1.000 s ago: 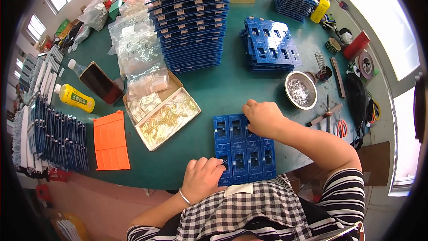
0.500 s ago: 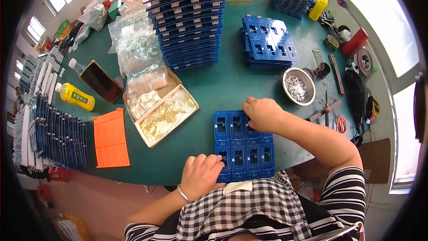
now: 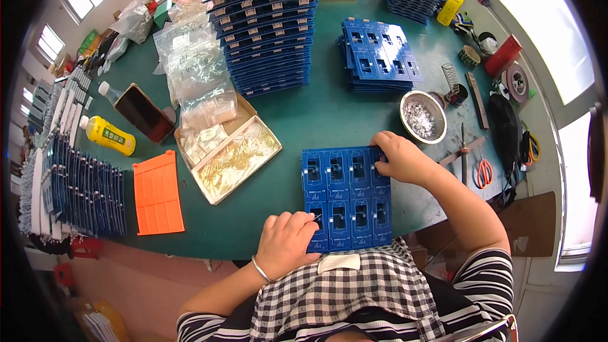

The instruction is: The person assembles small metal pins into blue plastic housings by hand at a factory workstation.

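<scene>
Pinching a small metal pin (image 3: 316, 217) at the near-left cell of the blue tray (image 3: 346, 197) on the bench (image 3: 316, 117), left hand (image 3: 288, 240) risks dropping it; right hand (image 3: 399, 158), fingers curled on the tray's far edge, could nudge the tray and misalign the cells.

Clear plastic bags (image 3: 196, 69) with white labels, piled at counter's far left beside an open cardboard box (image 3: 228, 152). Yellow bottle (image 3: 107, 135), green-printed label, lying near left edge. Second yellow bottle (image 3: 451, 5), upright, far right.
</scene>
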The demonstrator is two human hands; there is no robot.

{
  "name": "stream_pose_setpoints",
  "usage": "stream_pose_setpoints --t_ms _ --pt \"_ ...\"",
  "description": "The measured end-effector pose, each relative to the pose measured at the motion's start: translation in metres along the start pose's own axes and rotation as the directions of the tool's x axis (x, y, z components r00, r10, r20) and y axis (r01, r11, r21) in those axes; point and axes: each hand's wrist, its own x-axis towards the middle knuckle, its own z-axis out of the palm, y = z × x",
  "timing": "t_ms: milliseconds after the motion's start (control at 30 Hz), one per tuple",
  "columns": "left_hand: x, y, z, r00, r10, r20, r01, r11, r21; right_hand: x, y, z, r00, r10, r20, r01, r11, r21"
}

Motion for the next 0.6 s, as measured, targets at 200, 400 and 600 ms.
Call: stream_pose_setpoints --t_ms 200,400,600 --pt "0.001 0.001 -0.008 0.998 0.022 -0.058 -0.027 0.997 -0.074 -0.007 -0.002 -0.015 0.995 -0.068 -0.07 0.069 0.997 0.018" --pt "0.012 0.008 -0.074 0.965 0.053 -0.255 -0.047 0.998 0.029 -0.021 -0.016 -0.054 0.94 0.173 -0.293 0.143 0.578 0.803" --pt "0.048 0.007 -0.158 0.824 0.188 -0.535 0.056 0.912 0.407 -0.042 -0.082 -0.086 0.914 0.078 -0.398 0.345 0.369 0.863"
